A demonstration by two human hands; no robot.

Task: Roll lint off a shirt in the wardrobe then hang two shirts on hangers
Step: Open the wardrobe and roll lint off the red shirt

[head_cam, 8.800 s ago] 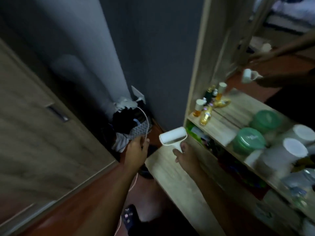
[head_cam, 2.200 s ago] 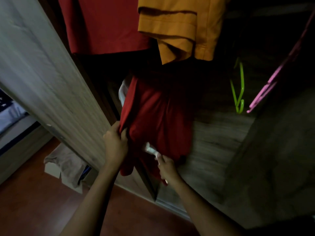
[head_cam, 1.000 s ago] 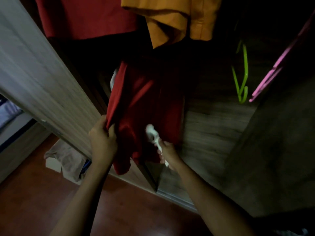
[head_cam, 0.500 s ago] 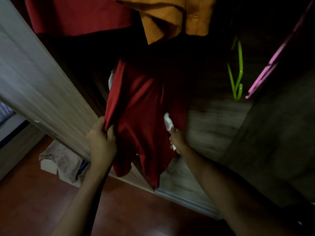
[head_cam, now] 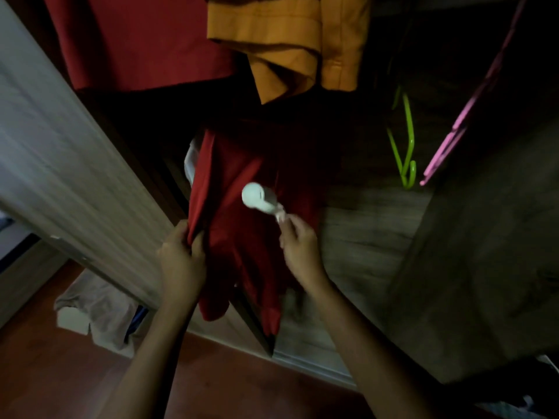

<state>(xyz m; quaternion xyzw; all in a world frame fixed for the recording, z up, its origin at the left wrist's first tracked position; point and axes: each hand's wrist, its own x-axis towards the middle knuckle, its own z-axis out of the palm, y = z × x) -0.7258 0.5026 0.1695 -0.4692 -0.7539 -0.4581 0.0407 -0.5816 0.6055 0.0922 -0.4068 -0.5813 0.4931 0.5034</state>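
A dark red shirt hangs inside the open wardrobe, its lower part pulled toward me. My left hand grips the shirt's left edge and holds the cloth taut. My right hand holds the handle of a white lint roller, whose head rests against the front of the red shirt, above my fingers. Overhead hang another red garment and an orange shirt. An empty green hanger and a pink hanger hang to the right.
The wardrobe's wooden door stands open at my left, close to my left arm. A pale cloth and a white box lie on the reddish floor behind the door. The wardrobe's wooden base lies under the hangers.
The lint roller has moved up and left across the red shirt's front. My left hand keeps its grip on the shirt's edge.
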